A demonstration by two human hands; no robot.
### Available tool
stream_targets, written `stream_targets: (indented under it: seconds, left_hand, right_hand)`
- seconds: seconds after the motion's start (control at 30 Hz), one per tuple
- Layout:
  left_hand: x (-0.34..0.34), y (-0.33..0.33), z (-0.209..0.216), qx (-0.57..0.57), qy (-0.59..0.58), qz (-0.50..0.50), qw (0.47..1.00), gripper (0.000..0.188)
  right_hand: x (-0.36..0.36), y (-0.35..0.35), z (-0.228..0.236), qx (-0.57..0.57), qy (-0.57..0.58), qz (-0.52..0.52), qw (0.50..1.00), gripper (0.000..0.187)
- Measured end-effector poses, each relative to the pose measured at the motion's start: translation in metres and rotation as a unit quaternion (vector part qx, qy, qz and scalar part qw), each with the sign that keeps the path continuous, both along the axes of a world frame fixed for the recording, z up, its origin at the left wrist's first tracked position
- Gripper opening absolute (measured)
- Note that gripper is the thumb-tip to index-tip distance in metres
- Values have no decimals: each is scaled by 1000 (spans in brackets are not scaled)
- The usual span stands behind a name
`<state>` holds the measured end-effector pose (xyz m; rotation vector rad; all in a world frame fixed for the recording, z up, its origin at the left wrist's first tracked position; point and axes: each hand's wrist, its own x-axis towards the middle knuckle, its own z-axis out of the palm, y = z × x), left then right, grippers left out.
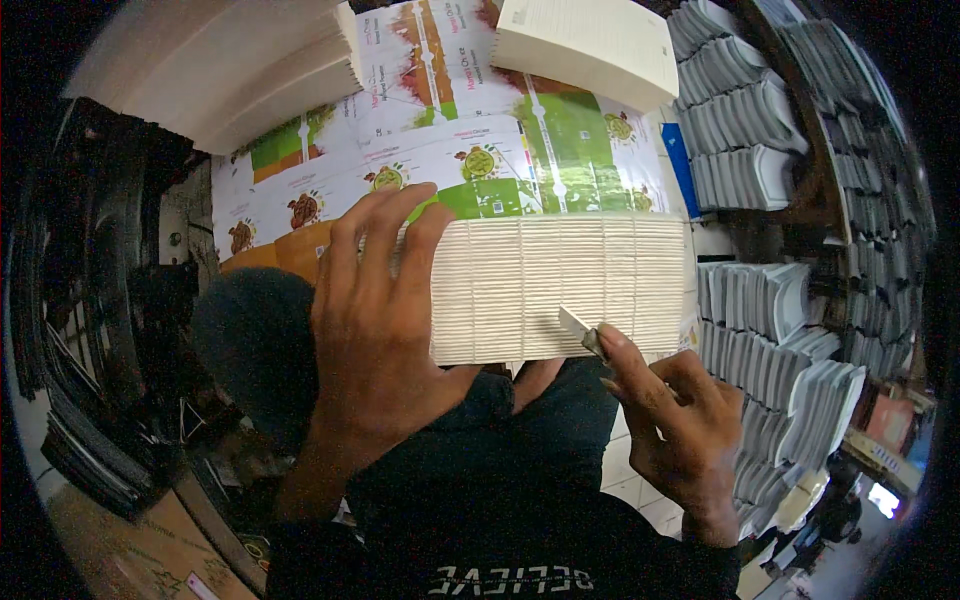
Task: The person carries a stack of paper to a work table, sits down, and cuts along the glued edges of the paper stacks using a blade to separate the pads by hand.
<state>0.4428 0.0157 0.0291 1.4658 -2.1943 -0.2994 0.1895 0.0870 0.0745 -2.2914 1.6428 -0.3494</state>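
Across my lap and the near part of the table lies a block of cream folded paper sections, its ridged spine side facing up and thin stitch-like lines running across the ridges. My left hand grips its left end, fingers stretched toward the far edge and thumb along the near edge. Pinched in my right hand is a small knife with a pale, flat blade. The blade tip is over the lower middle of the block; I cannot tell if it touches.
Printed sheets in green, orange and white cover the table. Beyond stand a cream paper stack and a larger one at far left. Bundled paper stacks line the right side. Dark stacked material is at left.
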Motion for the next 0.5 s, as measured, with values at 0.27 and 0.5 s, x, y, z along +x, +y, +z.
stream_targets:
  seconds: [0.27,0.5]
  left_hand:
    - [1,0,-8,-12,-4,13,1000,92]
    - [1,1,-5,9,-11,14,1000,98]
  right_hand:
    - [0,1,4,53,20,12,998,63]
    - [0,-2,7,55,34,19,998,64]
